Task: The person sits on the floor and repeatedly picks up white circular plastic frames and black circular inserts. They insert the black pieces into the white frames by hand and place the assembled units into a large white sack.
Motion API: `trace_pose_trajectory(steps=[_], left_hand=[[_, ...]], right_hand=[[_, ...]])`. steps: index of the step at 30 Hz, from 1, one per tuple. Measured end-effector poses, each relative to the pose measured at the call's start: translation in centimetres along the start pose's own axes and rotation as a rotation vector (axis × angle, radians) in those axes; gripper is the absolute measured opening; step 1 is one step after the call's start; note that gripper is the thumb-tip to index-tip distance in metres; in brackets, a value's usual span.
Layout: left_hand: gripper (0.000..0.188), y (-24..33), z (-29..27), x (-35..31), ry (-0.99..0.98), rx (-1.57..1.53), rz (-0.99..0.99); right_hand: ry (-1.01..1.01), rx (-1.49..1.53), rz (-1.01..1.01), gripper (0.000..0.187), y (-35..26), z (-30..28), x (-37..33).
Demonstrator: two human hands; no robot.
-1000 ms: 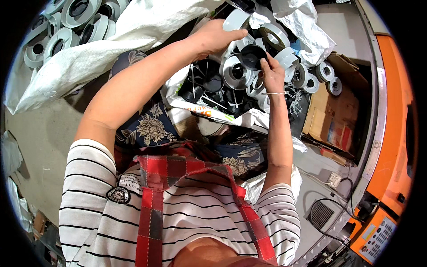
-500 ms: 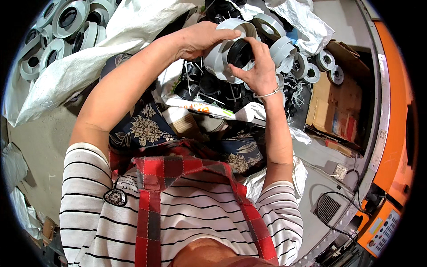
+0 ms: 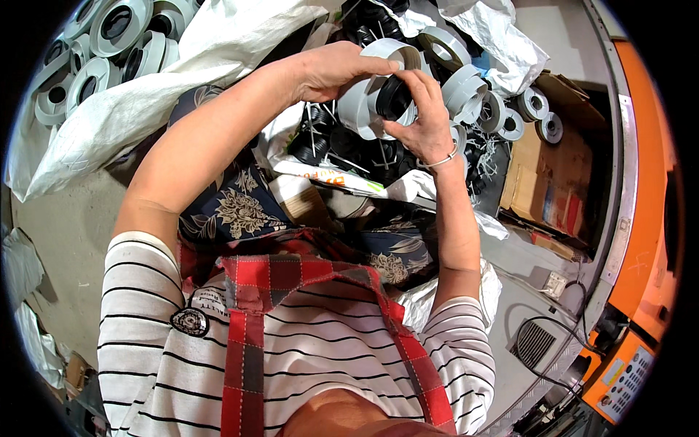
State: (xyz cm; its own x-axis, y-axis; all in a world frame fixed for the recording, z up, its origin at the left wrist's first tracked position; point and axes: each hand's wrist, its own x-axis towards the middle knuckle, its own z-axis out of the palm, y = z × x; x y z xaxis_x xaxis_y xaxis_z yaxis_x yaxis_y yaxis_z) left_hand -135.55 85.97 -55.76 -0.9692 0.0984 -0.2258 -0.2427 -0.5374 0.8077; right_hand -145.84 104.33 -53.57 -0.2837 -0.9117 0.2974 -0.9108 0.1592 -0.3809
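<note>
While our left hand [image 3: 335, 70] grips a large grey ring [image 3: 357, 109] by its upper rim, thumb laid over the edge (its other fingers are hidden behind), our right hand [image 3: 428, 116] curves around a black piece [image 3: 394, 98] at the ring's opening, thumb below and fingers above. To handle the pair well, we should, in our judgement, hold the grey ring firm, line the black piece up squarely with it and press evenly, fingertips clear of the rim. Both parts lie between our hands at the upper centre of the frame, the grey ring toward the left hand, the black piece against the right; how deep it sits, we cannot tell.

Just below the hands, black parts [image 3: 313, 144] lie in a printed white bag [image 3: 408, 183]. Right of them we see loose grey rings [image 3: 464, 91], then an open cardboard box [image 3: 535, 182]. At the upper left, more grey flanged rings [image 3: 92, 81] lie beside a white sack [image 3: 124, 109]; orange machinery [image 3: 655, 197] lines the right edge.
</note>
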Motion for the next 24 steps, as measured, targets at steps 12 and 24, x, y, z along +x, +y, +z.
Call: trace_pose_trajectory(steps=[12, 24], left_hand=[[0.103, 6.7, -3.1, -1.2, 1.334, 1.356, 1.417], [0.063, -1.1, -0.9, 1.9, 0.471, -0.025, 0.01]], right_hand=[[-0.337, -0.195, 0.647, 0.072, 7.1, 4.5, -1.5], [-0.147, 0.346, 0.405, 0.06, 2.1, 6.0, -1.9]])
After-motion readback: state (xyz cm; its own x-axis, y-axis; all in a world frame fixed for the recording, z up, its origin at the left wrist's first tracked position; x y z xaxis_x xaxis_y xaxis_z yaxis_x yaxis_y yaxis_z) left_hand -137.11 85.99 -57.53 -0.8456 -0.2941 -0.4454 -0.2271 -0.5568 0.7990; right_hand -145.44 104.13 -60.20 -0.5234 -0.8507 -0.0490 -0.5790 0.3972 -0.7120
